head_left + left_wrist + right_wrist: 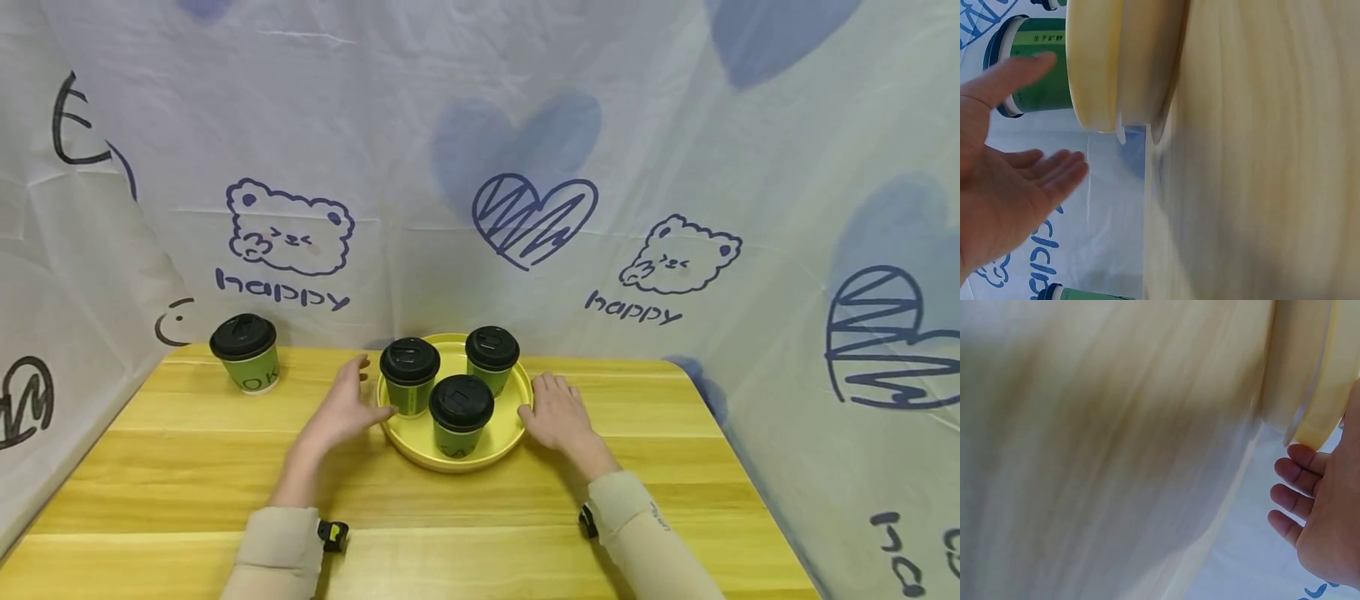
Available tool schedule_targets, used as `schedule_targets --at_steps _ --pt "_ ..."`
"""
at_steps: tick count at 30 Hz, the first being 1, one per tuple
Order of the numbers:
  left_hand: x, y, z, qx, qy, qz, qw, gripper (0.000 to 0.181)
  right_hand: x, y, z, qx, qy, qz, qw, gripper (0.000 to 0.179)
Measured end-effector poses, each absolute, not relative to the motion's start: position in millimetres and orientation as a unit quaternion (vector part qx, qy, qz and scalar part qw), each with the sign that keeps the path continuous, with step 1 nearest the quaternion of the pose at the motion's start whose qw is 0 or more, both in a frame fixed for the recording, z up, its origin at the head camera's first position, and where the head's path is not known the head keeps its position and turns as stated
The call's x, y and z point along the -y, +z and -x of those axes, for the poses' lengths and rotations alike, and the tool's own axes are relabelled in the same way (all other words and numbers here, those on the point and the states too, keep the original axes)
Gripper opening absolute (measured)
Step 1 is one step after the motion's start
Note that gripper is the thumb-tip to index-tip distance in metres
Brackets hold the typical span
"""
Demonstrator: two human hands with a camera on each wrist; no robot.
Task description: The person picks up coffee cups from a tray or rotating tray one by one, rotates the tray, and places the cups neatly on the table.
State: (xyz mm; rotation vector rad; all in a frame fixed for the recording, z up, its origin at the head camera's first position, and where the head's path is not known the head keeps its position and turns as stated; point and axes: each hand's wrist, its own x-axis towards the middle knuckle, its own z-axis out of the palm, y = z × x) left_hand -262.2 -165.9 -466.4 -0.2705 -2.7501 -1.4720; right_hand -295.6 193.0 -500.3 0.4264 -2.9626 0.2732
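A round yellow tray point(420, 450) with a raised rim stands on the table and bears three green paper cups with black lids: one at the left point(408, 392), one at the front point(459, 429), one at the back right point(491, 362). My left hand point(347, 408) is beside the tray's left edge, thumb pointing towards the left cup and fingers spread apart from it. In the left wrist view, the thumb overlaps that green cup point(1041, 87). On the opposite side, my right hand point(557, 410) is at the rim, fingers loosely bent along its outside and thumb at the edge.
Another green cup point(249, 358) with a black lid stands alone at the table's back left. The wooden table point(465, 542) ends against a white cloth point(405, 167) printed with bears and hearts, which also hangs along both sides.
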Motion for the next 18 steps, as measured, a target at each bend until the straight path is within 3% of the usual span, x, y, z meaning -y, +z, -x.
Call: schedule_targets --at_steps 8,18 --pt "158.4 -461.1 270.6 0.861 -0.488 0.136 0.056 0.116 -192.5 -496.9 293.8 0.984 0.088 -0.138 0.068 0.039" --pt "140.1 -467.9 282.5 0.843 -0.522 0.115 0.060 0.120 -190.3 -493.2 292.4 0.986 0.084 -0.132 0.053 0.040"
